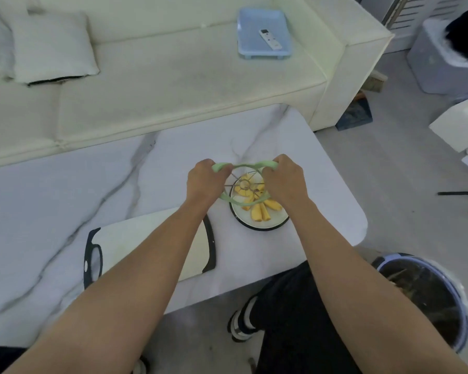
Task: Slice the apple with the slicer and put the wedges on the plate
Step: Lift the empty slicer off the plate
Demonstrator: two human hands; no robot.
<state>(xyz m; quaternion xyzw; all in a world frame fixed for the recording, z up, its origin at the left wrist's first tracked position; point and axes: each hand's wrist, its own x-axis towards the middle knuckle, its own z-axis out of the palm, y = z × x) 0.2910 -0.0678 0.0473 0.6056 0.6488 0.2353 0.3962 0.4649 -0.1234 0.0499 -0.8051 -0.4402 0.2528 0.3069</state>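
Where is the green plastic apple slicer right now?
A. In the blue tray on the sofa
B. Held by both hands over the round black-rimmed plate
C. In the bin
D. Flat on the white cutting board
B: both hands, left and right, grip the green plastic apple slicer above the round black-rimmed plate with yellow apple wedges on it.

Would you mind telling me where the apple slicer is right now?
In the head view the green slicer is held by both hands just over the plate of wedges, right of the cutting board.
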